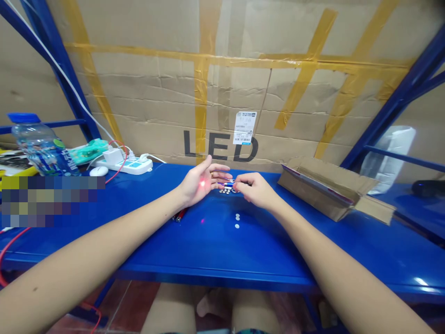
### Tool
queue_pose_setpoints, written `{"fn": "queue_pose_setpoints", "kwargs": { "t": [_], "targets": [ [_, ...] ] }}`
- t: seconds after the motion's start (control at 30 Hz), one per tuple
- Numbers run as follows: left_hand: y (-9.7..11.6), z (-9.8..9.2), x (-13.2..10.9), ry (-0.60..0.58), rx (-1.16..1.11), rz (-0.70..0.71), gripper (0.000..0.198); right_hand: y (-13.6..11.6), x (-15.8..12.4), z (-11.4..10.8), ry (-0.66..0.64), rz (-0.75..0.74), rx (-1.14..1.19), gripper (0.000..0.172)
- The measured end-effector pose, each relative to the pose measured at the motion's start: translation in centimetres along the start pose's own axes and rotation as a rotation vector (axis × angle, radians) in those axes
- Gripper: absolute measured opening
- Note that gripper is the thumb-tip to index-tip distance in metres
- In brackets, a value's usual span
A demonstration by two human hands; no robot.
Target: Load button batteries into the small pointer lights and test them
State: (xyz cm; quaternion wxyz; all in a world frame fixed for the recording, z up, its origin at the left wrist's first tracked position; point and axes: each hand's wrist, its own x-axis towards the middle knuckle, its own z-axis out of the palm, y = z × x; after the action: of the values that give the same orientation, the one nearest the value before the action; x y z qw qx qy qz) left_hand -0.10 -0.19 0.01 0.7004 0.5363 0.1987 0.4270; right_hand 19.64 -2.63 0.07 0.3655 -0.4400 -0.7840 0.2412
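- Filling the back, a big cardboard sheet [156,93] crossed with yellow tape carries the black letters "LED" [222,146].
- Below it, a glossy blue tabletop [271,260] stretches across, with reddish floor tiles [118,292] showing underneath.
- Blue metal frame bars [392,88] slant up at both sides.
- An open cardboard box [316,190] sits on the right.
- A blue-capped bottle [45,144] stands at far left; its printed label is too blurred to read.
- A white power strip [128,164] with plugs lies beyond the left arm.
- The left hand [200,183] is spread, fingers extended, a red glow on its palm.
- The right hand [255,188] pinches a small blue cylinder [228,184] just beside the left fingertips; whether they touch it, I cannot tell.
- A white barcode sticker [245,127] above "LED" has print too small to read.
- Red sticks [180,215] lie near the left wrist.
- Small silvery pieces [225,191] sit by the cylinder, white discs [237,218] nearer the front edge.
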Motion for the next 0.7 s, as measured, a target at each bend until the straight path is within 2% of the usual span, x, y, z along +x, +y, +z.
{"fn": "queue_pose_setpoints", "kwargs": {
  "t": [0.7],
  "targets": [
    [0.06, 0.13, -0.1, 0.003, 0.023, -0.002, 0.061, -0.46, -0.05, -0.21, 0.0, 0.001, -0.008, 0.024]
  ]
}}
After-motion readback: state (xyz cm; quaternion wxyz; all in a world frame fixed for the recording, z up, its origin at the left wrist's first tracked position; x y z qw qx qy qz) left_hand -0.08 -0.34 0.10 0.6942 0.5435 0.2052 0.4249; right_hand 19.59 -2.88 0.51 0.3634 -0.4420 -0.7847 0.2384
